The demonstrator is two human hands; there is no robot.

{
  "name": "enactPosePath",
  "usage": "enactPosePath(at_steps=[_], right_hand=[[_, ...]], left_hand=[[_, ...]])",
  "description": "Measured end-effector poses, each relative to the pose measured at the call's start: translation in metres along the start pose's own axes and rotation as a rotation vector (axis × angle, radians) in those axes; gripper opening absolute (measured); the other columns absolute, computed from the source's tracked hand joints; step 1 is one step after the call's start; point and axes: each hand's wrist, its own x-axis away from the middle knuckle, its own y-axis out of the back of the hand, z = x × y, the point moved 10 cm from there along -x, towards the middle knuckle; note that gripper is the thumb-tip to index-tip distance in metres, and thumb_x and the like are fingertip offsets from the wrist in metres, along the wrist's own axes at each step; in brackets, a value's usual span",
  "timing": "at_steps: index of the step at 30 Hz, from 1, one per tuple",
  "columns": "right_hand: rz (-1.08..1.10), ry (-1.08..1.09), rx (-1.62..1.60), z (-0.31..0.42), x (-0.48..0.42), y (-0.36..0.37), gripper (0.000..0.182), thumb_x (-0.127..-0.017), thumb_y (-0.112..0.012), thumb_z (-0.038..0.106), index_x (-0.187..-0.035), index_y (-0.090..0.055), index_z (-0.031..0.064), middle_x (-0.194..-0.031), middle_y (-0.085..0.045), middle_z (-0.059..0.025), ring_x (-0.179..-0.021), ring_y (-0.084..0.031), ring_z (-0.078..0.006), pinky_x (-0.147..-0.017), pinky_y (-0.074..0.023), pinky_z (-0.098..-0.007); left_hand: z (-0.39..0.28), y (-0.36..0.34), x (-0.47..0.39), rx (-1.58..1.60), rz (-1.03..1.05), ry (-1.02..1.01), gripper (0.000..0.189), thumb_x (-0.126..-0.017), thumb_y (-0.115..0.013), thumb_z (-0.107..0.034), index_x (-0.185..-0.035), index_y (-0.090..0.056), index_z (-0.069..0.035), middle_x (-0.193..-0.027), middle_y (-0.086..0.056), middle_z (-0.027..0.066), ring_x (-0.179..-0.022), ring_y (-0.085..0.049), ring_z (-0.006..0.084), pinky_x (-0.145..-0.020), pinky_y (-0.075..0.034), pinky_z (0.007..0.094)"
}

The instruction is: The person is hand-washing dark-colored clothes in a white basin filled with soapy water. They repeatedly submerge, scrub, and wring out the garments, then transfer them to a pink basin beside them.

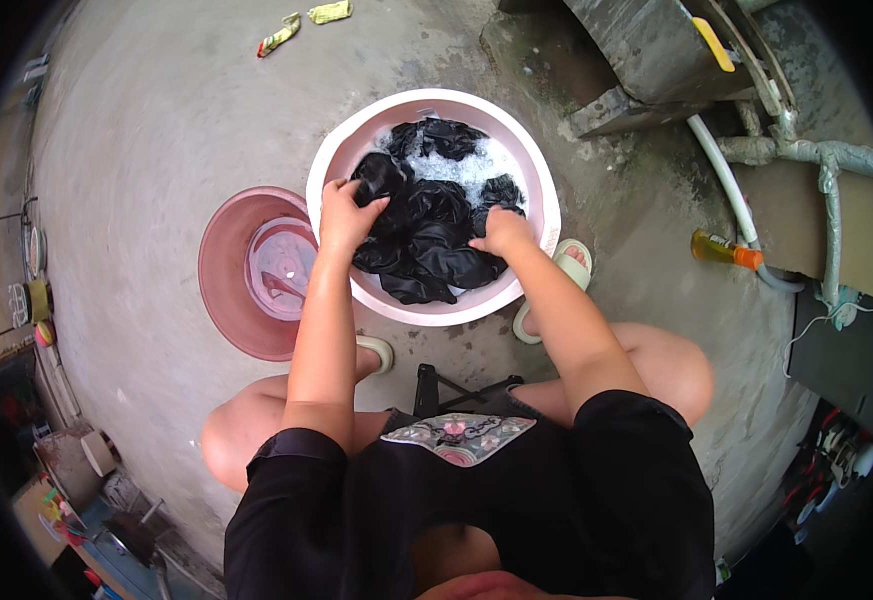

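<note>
Wet black cloth [436, 206], probably clothing, lies bunched in a round pale pink plastic basin [440, 320]. White suds [470, 169] float around it, mostly at the far side. At the basin's left, my left hand [348, 214] grips a bulging fold of the cloth between thumb and fingers. My right hand [507, 232] holds another part of the cloth near the right wall, its fingertips partly hidden in the folds. Whether the cloth is one piece or more, I cannot tell.
A deeper pink bucket [230, 277], with some cloudy liquid inside, stands against the basin's left. On the concrete floor lie a bottle with an orange cap [725, 250] and yellow cloth pieces [330, 12]. Pipes [834, 154] and a stone-like trough [639, 52] occupy the right.
</note>
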Motion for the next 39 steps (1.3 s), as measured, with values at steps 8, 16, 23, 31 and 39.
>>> enactPosePath(at_steps=[8,16,23,31,39], right_hand=[[-0.139,0.056,-0.140,0.007,0.011,0.032,0.031,-0.077,-0.072,0.028,-0.089,-0.073,-0.0005,-0.099,-0.068,-0.0249,-0.097,-0.066,-0.0399,-0.088,-0.0525,-0.0445],[0.016,0.204,-1.256,0.077,0.074,0.105,0.019,-0.096,-0.059,0.019,-0.089,-0.066,0.0028,-0.083,-0.066,-0.0061,-0.073,-0.065,-0.0136,-0.069,-0.0544,-0.0269],[-0.197,0.882,-1.010,0.142,0.137,0.174,0.035,-0.081,-0.048,-0.005,-0.110,-0.068,0.0000,-0.101,-0.067,-0.0081,-0.093,-0.062,-0.0176,-0.088,-0.0486,-0.0299],[-0.268,0.545,-0.252,0.089,0.089,0.109,0.115,-0.065,-0.086,0.035,-0.156,-0.017,0.0312,-0.157,-0.024,-0.0185,-0.145,-0.026,-0.0345,-0.107,-0.0321,-0.0479],[-0.054,0.618,-1.028,0.072,0.044,0.086,0.032,-0.081,-0.076,0.021,-0.105,-0.069,0.0008,-0.094,-0.068,-0.0069,-0.095,-0.063,-0.0186,-0.083,-0.0481,-0.0313]], left_hand=[[-0.040,-0.013,0.037,0.133,0.158,-0.302,0.052,-0.080,-0.076,-0.027,-0.125,-0.062,-0.006,-0.117,-0.064,0.0196,-0.103,-0.065,0.0338,-0.090,-0.052,0.0403],[-0.112,-0.025,0.086,0.329,0.070,-0.442,0.099,-0.064,-0.087,-0.027,-0.144,-0.035,0.001,-0.135,-0.051,0.0237,-0.126,-0.050,0.0375,-0.102,-0.044,0.0425],[-0.088,0.044,0.060,0.981,-0.146,-0.202,0.017,-0.093,-0.064,-0.012,-0.106,-0.067,-0.001,-0.095,-0.068,0.0032,-0.085,-0.061,0.0108,-0.078,-0.049,0.0262],[-0.136,0.130,0.066,1.347,0.008,-0.361,0.013,-0.094,-0.066,-0.009,-0.104,-0.065,-0.002,-0.093,-0.068,0.0022,-0.083,-0.063,0.0120,-0.077,-0.052,0.0270],[-0.153,0.201,0.057,1.429,-0.017,-0.333,0.016,-0.096,-0.064,-0.019,-0.098,-0.062,-0.003,-0.088,-0.068,0.0053,-0.075,-0.065,0.0160,-0.068,-0.055,0.0314]])
